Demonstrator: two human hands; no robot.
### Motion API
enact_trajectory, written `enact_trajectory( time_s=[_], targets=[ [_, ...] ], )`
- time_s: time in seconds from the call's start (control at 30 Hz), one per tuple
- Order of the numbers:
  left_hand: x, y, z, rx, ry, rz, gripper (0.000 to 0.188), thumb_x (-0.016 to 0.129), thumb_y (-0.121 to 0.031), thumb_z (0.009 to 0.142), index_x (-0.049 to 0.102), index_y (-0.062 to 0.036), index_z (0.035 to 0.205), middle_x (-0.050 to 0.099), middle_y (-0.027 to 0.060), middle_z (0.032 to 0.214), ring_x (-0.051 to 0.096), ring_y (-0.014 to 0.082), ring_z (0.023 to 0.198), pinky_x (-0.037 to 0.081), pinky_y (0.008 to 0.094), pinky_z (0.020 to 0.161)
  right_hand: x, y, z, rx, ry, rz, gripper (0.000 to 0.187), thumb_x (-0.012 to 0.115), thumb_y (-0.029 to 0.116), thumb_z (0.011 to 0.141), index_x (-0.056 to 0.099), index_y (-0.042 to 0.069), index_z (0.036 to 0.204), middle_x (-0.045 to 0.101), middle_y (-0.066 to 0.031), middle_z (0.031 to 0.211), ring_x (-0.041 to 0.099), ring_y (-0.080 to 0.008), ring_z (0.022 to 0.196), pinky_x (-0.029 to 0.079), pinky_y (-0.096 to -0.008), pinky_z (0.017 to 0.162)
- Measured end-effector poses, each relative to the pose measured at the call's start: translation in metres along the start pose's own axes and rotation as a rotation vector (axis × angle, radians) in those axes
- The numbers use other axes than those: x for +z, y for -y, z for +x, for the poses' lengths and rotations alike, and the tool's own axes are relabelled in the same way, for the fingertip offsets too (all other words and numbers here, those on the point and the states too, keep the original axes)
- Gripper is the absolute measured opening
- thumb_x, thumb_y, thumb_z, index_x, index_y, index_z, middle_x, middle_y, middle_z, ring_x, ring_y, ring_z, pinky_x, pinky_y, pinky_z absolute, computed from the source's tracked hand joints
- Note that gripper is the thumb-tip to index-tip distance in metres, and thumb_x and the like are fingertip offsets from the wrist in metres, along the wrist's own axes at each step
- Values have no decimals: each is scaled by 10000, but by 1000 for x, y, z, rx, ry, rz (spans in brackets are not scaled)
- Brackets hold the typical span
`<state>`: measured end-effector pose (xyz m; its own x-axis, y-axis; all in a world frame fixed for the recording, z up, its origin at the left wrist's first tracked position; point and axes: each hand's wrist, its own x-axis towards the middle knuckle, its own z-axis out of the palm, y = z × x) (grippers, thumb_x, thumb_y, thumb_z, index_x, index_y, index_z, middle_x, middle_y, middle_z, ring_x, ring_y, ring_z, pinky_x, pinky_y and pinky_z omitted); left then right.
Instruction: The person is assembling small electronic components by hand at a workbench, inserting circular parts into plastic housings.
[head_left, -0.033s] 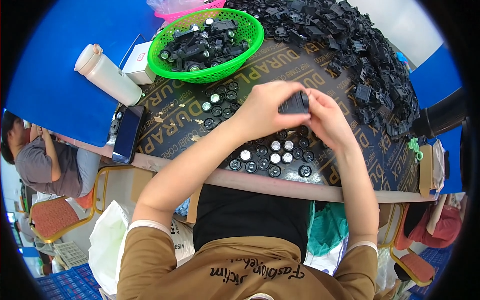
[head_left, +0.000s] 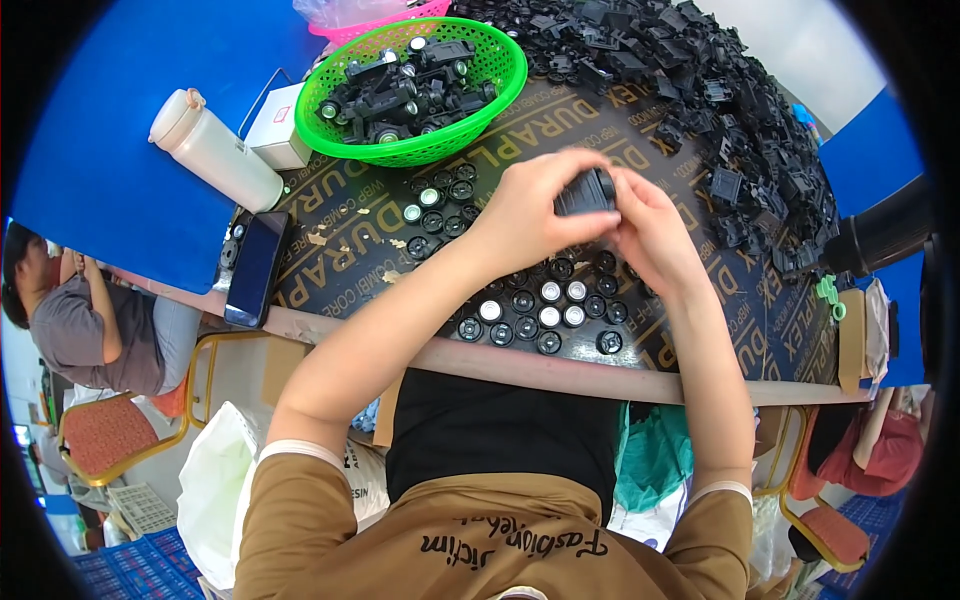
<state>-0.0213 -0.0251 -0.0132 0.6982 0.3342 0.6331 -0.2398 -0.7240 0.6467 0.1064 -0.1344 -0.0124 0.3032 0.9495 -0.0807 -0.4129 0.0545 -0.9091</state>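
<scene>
My left hand (head_left: 535, 210) is closed round a black plastic toy-car part (head_left: 580, 195) with ribbed sides, held above the table. The fingers of my right hand (head_left: 650, 225) press against the right end of that same part; its far side is hidden by my hands. Under my forearms and hands lie several small black toy wheels (head_left: 525, 328), some with silvery-white centres. A second group of wheels (head_left: 460, 190) lies left of my left hand.
A green basket (head_left: 420, 150) of black toy-car pieces stands at the far left. A large pile of black plastic parts (head_left: 740, 185) covers the far right. A white bottle (head_left: 220, 150), a small white box (head_left: 280, 130) and a phone (head_left: 258, 270) are at left. Other people sit on both sides.
The black part has tilted slightly in my left hand. My right hand has shifted a little, its fingers still against the part's end.
</scene>
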Motion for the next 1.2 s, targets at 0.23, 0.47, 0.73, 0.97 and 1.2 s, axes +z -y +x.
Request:
enact_trajectory(
  time_s=[0.23, 0.47, 0.73, 0.97, 1.2],
  targets=[
    [-8, 13, 2, -837, -54, -1190, 358, 377, -359, 959, 436, -93, 1192, 571, 126, 884, 580, 218, 660, 490, 321, 610, -13, -3, 7, -327, -150, -271, 256, 464, -46, 847, 490, 41, 1086, 522, -39, 1061, 485, -90, 929, 389, -219, 768],
    [-2, 26, -4, -960, -146, -1638, 311, 329, -358, 969, 486, -110, 1074, 568, 105, 928, 537, 215, 820, 452, 362, 716, 21, -11, -4, -748, -144, -800, 211, 663, -109, 647, 626, -7, 828, 494, -67, 945, 571, -152, 872, 514, -289, 747],
    [9, -5, -3, -944, -285, -1569, 361, 310, -398, 969, 513, -102, 1011, 570, 50, 934, 547, 166, 853, 448, 341, 750, 32, -11, -4, -1009, -151, -1226, 222, 705, 32, 580, 668, 71, 795, 608, -79, 985, 579, -266, 908, 466, -356, 799],
    [7, -9, -5, -867, -281, -1525, 322, 324, -423, 968, 479, -142, 945, 517, 23, 872, 523, 145, 838, 445, 321, 734, 37, -9, -10, -994, -126, -1105, 226, 695, 6, 594, 670, 68, 810, 620, -96, 981, 598, -264, 886, 484, -334, 748],
    [16, -21, -6, -699, -374, -1411, 340, 330, -411, 971, 383, -115, 1130, 475, 55, 965, 511, 158, 878, 449, 329, 748, 31, -14, -8, -1086, -143, -1138, 281, 697, -24, 616, 631, 35, 883, 617, -86, 997, 605, -257, 899, 485, -318, 764]
  ],
)
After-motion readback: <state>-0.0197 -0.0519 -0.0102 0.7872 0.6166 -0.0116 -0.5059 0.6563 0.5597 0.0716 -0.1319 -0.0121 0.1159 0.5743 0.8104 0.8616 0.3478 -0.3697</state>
